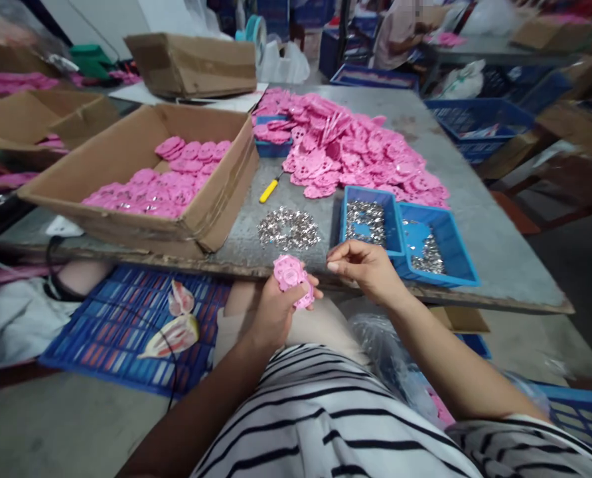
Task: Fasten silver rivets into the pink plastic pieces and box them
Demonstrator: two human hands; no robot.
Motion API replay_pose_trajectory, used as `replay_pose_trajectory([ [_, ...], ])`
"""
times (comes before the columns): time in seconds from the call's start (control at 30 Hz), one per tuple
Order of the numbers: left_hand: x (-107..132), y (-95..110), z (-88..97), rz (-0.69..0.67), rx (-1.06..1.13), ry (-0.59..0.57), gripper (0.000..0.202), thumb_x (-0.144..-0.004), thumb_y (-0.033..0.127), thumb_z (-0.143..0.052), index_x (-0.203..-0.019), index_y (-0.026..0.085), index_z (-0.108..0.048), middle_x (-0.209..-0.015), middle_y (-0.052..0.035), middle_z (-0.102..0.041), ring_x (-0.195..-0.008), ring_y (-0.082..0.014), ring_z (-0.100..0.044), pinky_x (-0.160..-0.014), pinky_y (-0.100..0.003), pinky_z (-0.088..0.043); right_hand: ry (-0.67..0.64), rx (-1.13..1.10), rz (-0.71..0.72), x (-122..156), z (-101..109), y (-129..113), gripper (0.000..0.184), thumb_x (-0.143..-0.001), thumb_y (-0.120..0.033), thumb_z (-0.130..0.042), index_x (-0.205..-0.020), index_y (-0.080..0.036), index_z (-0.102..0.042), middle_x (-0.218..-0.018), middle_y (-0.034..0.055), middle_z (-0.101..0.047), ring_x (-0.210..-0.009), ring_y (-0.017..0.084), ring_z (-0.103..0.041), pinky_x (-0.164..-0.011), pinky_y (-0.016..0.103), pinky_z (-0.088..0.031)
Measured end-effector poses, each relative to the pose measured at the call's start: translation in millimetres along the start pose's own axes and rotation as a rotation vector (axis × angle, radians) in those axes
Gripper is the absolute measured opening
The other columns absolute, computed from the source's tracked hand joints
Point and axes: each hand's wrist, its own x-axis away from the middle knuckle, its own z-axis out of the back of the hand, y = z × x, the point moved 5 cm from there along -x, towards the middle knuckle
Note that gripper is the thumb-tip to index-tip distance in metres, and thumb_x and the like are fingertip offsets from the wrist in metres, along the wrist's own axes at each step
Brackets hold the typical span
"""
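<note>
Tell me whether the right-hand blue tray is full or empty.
Neither: the tray is partly filled. Shiny bits cover some of its bottom; bare blue shows beside them.

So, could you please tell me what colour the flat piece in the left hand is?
The flat piece is pink, seen best in the head view.

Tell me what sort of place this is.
Probably an assembly workshop: a worktable holds a heap of pink pieces, blue trays of small metal parts and a large cardboard box.
</note>
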Motion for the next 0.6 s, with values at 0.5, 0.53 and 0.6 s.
replay_pose_trajectory([
  [0.5,6,3,-0.6,-0.102,0.006,0.216,0.045,-0.051,0.016,-0.078,-0.092,0.015,-0.057,-0.068,0.0019,-0.064,-0.049,-0.0106,-0.059,-0.041,-0.019,-0.044,0.013,0.112,0.355,22,-29,19,0.010,-0.079,-0.033,-0.072,-0.084,-0.027,-0.077,-0.089,0.0052,-0.067,-0.082,0.017,-0.064,-0.073,0.035,-0.055],
  [0.53,6,3,0.0,-0.104,0.005,0.224,0.045,-0.051,0.016,-0.078,-0.091,0.015,-0.058,-0.068,0.0019,-0.064,-0.050,-0.0104,-0.059,-0.041,-0.018,-0.044,0.022,0.141,0.374,23,-29,18,0.009,-0.081,-0.032,-0.070,-0.085,-0.027,-0.077,-0.090,0.0053,-0.067,-0.084,0.017,-0.064,-0.076,0.036,-0.055],
  [0.6,6,3,0.7,-0.110,0.002,0.233,0.044,-0.051,0.016,-0.078,-0.090,0.015,-0.058,-0.068,0.0023,-0.064,-0.051,-0.0100,-0.060,-0.041,-0.018,-0.044,0.041,0.230,0.416,25,-29,17,0.011,-0.084,-0.030,-0.067,-0.088,-0.027,-0.077,-0.093,0.0060,-0.067,-0.085,0.017,-0.063,-0.077,0.037,-0.055],
])
